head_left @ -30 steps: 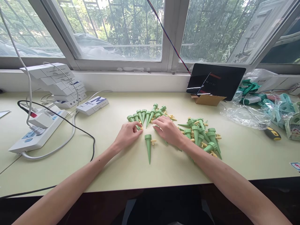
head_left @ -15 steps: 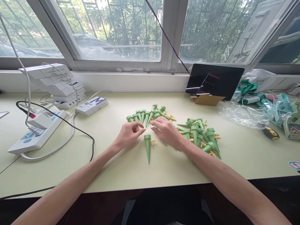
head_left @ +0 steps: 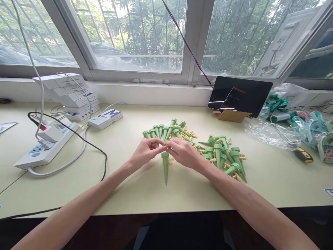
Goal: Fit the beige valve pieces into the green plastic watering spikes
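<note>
My left hand (head_left: 146,151) and my right hand (head_left: 185,153) meet fingertip to fingertip at mid-table, each closed in a pinch. Whatever sits between the fingertips is too small to make out. Just below them lies a single green plant watering spike (head_left: 165,168), its point toward me and a yellowish valve at its side. Behind my hands, several more spikes (head_left: 156,129) lie fanned out, caps away from me. To the right of my right hand is a loose heap of green spikes (head_left: 218,152) with yellowish valves.
At the left are a power strip (head_left: 47,149) with cables, a stack of white boxes (head_left: 75,92) and one white box (head_left: 106,118). A dark tablet (head_left: 240,93) leans on a cardboard stand (head_left: 234,116). Plastic bags (head_left: 273,133) and a yellow-black tool (head_left: 304,155) lie right.
My hands have come together; their fingertips, apart before, now touch above the lone spike's cap. The camera view has shifted slightly. The spikes lie as before.
</note>
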A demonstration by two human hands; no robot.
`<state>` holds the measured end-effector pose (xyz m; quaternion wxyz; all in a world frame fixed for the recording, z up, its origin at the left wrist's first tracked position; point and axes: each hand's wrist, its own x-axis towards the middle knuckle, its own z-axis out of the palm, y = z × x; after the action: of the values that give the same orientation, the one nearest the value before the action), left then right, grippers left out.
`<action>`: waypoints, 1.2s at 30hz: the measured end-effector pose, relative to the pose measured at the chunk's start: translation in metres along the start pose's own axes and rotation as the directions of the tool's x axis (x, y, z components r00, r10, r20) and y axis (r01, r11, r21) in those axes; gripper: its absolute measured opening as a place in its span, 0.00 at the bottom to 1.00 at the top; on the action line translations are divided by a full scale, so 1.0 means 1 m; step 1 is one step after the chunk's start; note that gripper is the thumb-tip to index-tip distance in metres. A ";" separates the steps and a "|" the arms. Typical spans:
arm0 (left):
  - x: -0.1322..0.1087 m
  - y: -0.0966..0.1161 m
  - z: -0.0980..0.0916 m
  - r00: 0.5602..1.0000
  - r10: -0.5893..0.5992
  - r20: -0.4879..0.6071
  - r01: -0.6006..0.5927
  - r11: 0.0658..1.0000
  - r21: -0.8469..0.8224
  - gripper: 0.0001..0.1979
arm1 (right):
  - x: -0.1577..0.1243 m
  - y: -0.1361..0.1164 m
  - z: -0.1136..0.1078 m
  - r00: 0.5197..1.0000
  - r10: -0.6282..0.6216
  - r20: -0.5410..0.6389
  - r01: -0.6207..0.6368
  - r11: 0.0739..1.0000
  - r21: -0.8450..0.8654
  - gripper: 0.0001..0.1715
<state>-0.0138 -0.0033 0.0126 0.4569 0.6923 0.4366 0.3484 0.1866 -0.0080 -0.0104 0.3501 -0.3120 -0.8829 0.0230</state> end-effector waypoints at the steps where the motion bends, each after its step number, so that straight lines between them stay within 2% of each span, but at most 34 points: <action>1: 0.000 0.000 0.000 1.000 0.004 0.001 -0.004 1.000 0.000 0.18 | 0.000 -0.001 0.001 1.000 -0.006 -0.009 0.006 1.000 -0.005 0.08; 8: -0.001 0.000 0.001 1.000 0.021 0.002 -0.021 1.000 0.008 0.18 | 0.002 -0.005 0.002 0.998 -0.015 -0.065 0.016 1.000 0.017 0.10; 14: -0.001 -0.003 0.000 0.994 0.105 0.014 -0.106 0.991 0.081 0.17 | 0.001 -0.005 0.004 0.996 -0.035 -0.076 0.034 0.999 -0.021 0.09; 19: -0.002 -0.007 0.001 0.989 0.133 0.062 -0.143 0.967 0.210 0.18 | -0.001 -0.003 0.001 0.994 0.039 -0.102 -0.045 0.998 -0.052 0.07; 25: -0.003 -0.009 0.004 0.975 0.171 0.142 -0.215 0.885 0.412 0.16 | 0.000 -0.001 -0.003 0.983 0.132 -0.128 -0.139 0.990 -0.041 0.07; 32: -0.003 -0.011 0.003 0.973 0.156 0.171 -0.223 0.833 0.506 0.15 | -0.001 -0.001 -0.001 0.982 0.148 -0.114 -0.150 0.989 -0.002 0.09; 36: -0.003 -0.013 0.002 0.968 0.167 0.189 -0.241 0.834 0.496 0.17 | -0.002 0.001 0.000 0.983 0.151 -0.104 -0.150 0.989 0.019 0.10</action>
<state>-0.0168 -0.0042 -0.0001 0.2443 0.8542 0.4045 0.2169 0.1879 -0.0082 -0.0115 0.3950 -0.3767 -0.8371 0.0379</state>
